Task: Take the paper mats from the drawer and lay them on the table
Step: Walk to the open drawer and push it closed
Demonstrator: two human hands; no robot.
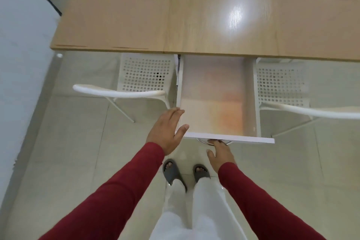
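Your left fingers point(176, 113) lie straight and close together, tips just over the left wall of the open drawer point(251, 99), thumb spread apart and touching the drawer's front corner; the left hand point(165, 130) grips nothing. Your right fingers point(215, 143) curl under the drawer's white front edge at the metal handle point(202, 141), where they are partly hidden, so whether they clasp the handle cannot be told; the thumb stands free to the left of the right hand point(221, 155). Inside the drawer lies a pale sheet with an orange blush, the paper mats point(212, 99), flat on the bottom and filling most of it, untouched by either hand. The drawer hangs pulled out from under the wooden table point(175, 15), whose top shows only a bright glare. White perforated chairs point(146, 76) stand on either side of the drawer. Red sleeves point(120, 187) cover both your arms, and below them grey slippers point(173, 171) rest on the pale tiled floor point(68, 152).
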